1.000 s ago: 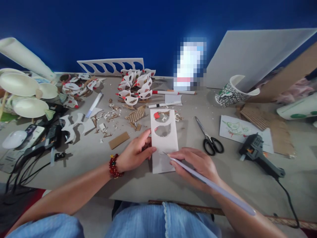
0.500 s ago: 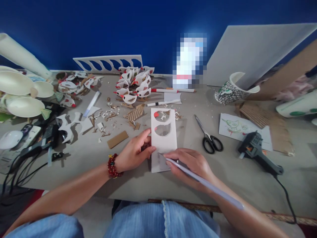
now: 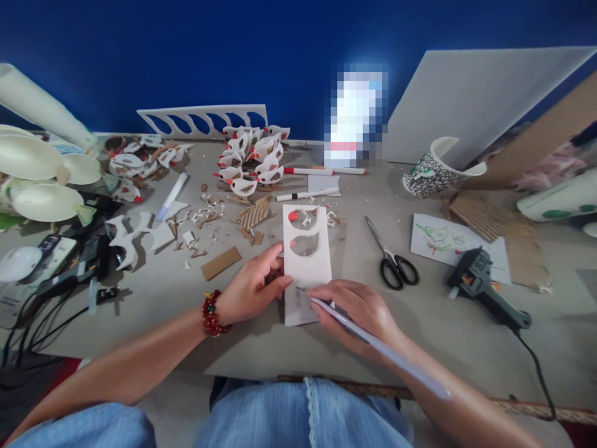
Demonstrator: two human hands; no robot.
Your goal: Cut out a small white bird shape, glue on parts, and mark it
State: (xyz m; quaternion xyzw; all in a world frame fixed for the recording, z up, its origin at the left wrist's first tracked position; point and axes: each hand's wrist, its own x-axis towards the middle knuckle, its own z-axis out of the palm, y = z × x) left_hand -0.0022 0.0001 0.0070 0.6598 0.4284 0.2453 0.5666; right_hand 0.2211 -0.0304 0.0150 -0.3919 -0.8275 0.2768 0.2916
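Observation:
A white board strip (image 3: 305, 272) lies in front of me, with two rounded cut-outs near its far end and red marks at their left edges. My left hand (image 3: 254, 283) grips the strip's left edge, thumb on top and the other fingers at the side, partly hidden. In my right hand (image 3: 357, 311) is a slim pale lavender pen-style craft knife (image 3: 373, 341), pinched close to its thin dark tip. That tip touches the strip's lower half, beside a faint grey mark. The right hand's side covers the strip's lower right edge.
Black-handled scissors (image 3: 394, 264) and a glue gun (image 3: 487, 289) lie to the right, near a patterned paper cup (image 3: 433, 171). Small white birds (image 3: 245, 185) stand at the back. Cardboard scraps (image 3: 253, 213) lie left of centre, with cables and a power strip (image 3: 51, 255) farther left.
Both hands, the strip and the knife stay almost in place. The view has shifted very slightly; the knife tip has moved a touch left at most.

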